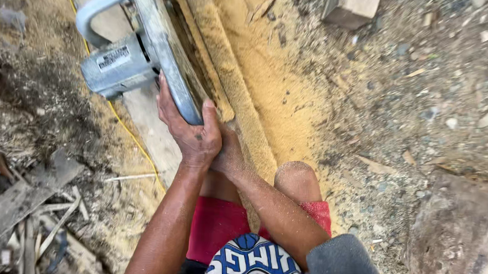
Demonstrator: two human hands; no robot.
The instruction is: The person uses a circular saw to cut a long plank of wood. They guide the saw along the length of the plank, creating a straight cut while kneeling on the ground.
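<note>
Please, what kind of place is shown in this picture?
Probably an outdoor woodcutting spot: thick sawdust covers stony ground, both hands grip a grey power saw over a plank, and wood scraps lie nearby.

Saw: grey metal power tool, flat base plate, round motor housing with a label, looped handle at top left. Tilted diagonally, resting on a pale plank. Plank lies lengthwise on the ground, dusted with sawdust, yellow cord along its left edge. Near end of the plate sits in a hand's grip.
</note>
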